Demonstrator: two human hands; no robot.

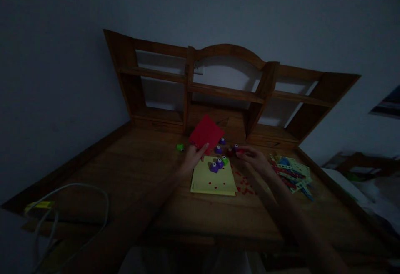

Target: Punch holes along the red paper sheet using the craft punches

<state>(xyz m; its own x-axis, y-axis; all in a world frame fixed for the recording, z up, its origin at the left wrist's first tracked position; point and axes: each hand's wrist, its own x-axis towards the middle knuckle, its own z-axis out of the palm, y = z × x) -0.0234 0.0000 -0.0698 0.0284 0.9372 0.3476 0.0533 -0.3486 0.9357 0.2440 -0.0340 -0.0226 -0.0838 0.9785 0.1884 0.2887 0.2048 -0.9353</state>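
My left hand [194,157] pinches a square sheet of red paper [206,133] at its lower corner, thumb on top, and holds it up above the desk. My right hand [254,158] is closed at the fingertips on a small red thing [240,151], too dark to name for sure. Close by stand small purple paper punches [218,149] with white round buttons, and a dark red one [230,152]. Between my hands lies a pad of yellow paper [203,182], bearing more purple punches [214,167], a green punch [224,160] and a few red cutouts [215,188].
Red paper bits [245,190] are scattered right of the pad. Colourful stencils [292,174] lie heaped farther right. A green punch [180,147] stands left. A wooden shelf [225,90] rises behind the desk [146,153]. A white cable [107,203] loops at front left.
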